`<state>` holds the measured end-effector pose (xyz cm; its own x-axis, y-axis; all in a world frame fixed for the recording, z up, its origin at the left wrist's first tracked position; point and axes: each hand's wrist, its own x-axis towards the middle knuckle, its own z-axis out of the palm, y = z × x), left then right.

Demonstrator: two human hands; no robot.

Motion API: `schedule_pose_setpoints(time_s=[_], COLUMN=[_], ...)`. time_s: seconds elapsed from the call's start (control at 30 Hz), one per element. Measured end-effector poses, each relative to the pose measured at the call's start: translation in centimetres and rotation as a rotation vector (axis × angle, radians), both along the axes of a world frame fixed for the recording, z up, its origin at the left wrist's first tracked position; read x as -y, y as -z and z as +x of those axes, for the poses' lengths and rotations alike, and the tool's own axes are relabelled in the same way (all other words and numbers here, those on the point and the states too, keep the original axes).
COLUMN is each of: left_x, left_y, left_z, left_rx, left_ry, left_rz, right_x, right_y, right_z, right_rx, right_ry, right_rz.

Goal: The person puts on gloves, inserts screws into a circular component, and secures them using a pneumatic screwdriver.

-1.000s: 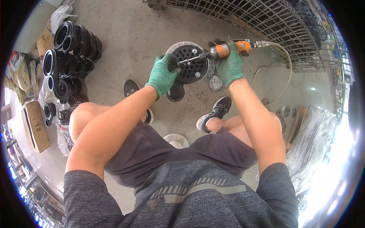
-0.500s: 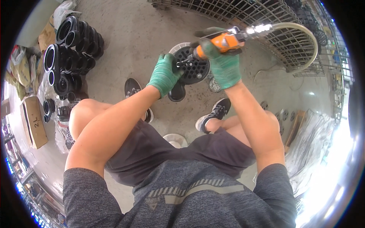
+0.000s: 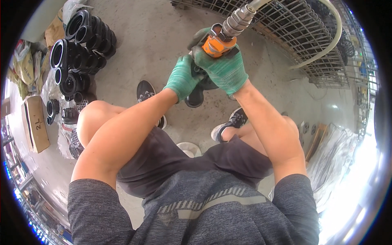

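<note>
A workshop or small factory floor is shown. A bare concrete floor (image 3: pixel 134 53) is seen, with black plastic pipe fittings (image 3: pixel 77 49) stacked at the far left beside a cardboard box (image 3: pixel 36 122). A wire mesh cage (image 3: pixel 294 36) stands at the far right, and an air hose (image 3: pixel 326 45) is looped across it.
</note>
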<state>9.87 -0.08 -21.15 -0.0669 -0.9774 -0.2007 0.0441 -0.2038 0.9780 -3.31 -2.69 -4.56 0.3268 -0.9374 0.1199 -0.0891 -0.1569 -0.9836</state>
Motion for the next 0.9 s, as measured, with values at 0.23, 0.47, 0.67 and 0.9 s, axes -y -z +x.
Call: schedule_pose_setpoints(time_s=[0.23,0.47,0.67,0.9], left_x=[-0.2,0.0,-0.1,-0.1], left_y=[-2.3,-1.7,-1.1,-2.1], left_z=[0.1,0.1,0.3,-0.1], left_rx=[0.217,-0.007,0.104,0.097], left_ry=[0.097,0.05,0.06,0.06], left_rz=[-0.01,0.013,-0.067,-0.051], right_x=[-1.1,-1.0,-0.7,-0.5], right_y=[-0.3,-0.9,-0.9,-0.8], right_z=[0.5,0.4,0.3,0.1], right_rx=[0.082,-0.008,-0.044,-0.06], right_ry=[-0.072,-0.073,-0.075,-0.104], right_rz=[0.018,0.028,-0.001,0.004])
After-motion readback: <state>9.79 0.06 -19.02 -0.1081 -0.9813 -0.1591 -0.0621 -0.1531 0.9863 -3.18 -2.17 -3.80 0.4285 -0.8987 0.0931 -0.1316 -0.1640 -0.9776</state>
